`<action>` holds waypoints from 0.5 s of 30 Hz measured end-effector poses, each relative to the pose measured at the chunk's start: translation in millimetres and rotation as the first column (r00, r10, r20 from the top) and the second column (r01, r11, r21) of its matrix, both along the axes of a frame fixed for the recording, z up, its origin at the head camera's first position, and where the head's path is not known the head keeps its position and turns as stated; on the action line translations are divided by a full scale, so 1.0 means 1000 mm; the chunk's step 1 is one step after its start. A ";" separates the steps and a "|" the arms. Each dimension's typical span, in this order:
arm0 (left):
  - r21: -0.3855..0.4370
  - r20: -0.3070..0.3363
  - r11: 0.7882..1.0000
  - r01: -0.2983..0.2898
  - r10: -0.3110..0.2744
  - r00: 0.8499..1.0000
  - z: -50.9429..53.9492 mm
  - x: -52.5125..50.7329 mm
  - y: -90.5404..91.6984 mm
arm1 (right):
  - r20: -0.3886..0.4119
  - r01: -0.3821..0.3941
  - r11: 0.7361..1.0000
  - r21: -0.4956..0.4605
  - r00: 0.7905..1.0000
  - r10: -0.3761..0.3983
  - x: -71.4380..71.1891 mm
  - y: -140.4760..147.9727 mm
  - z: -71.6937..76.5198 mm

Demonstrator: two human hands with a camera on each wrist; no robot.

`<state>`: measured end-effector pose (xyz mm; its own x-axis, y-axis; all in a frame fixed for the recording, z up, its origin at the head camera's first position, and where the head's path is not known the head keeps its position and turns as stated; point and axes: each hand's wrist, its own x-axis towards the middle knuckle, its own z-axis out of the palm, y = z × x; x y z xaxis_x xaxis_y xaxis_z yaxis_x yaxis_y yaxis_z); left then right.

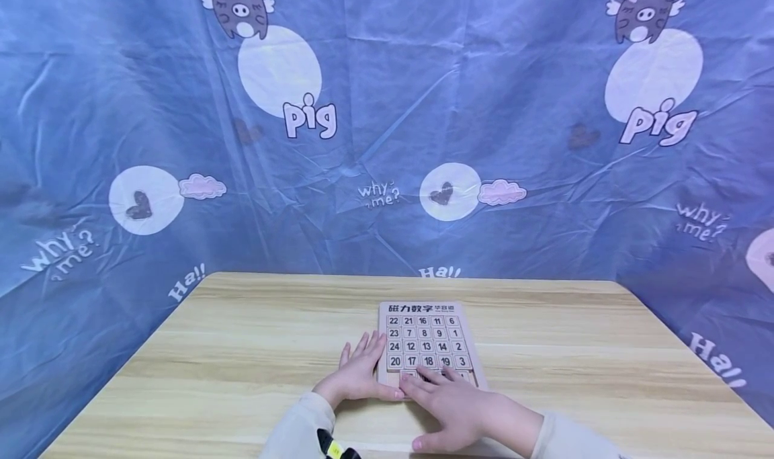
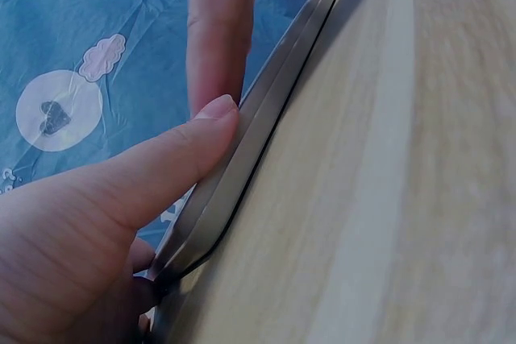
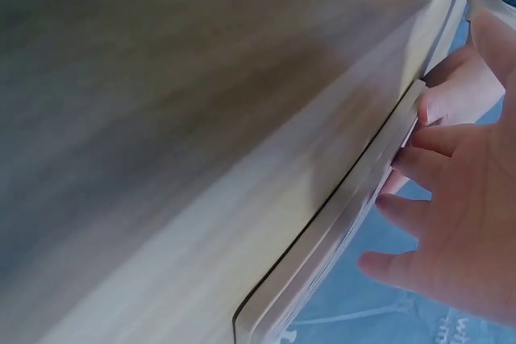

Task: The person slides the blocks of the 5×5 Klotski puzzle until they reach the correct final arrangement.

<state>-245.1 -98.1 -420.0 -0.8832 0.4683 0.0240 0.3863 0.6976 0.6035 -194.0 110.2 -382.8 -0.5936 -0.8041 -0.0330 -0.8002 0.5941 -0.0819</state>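
Some number tiles (image 1: 464,376) lay, perhaps pressed, beneath the outstretched right hand (image 1: 450,405); the straight-fingered left hand (image 1: 358,375) steadied the board (image 1: 383,324), which I judged light, stiff, best held by its edges.

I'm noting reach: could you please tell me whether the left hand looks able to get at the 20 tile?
Probably yes: the left hand touches the left edge of the number board, close to the 20 tile, which neither hand covers.
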 end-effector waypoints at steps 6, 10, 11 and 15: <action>0.006 0.010 1.000 -0.005 0.005 1.000 -0.001 0.000 -0.001 | 0.024 -0.001 1.000 -0.017 1.000 0.001 0.000 0.007 0.003; 0.000 0.009 1.000 -0.003 0.003 1.000 -0.001 -0.001 -0.001 | 0.087 0.015 0.999 -0.045 0.996 -0.011 -0.007 0.003 0.008; -0.002 0.011 1.000 -0.004 0.004 1.000 -0.001 -0.001 -0.001 | 0.102 0.027 0.998 -0.057 0.995 -0.021 -0.010 0.001 0.009; -0.007 0.015 1.000 -0.010 0.010 1.000 -0.002 -0.001 0.000 | 0.134 0.103 0.991 -0.089 0.987 -0.090 -0.028 -0.009 0.013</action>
<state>-246.0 -97.9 -421.5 -0.8880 0.4597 0.0077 0.3706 0.7056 0.6040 -221.9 101.1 -370.2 -0.6644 -0.7463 -0.0405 -0.7184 0.6526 -0.2409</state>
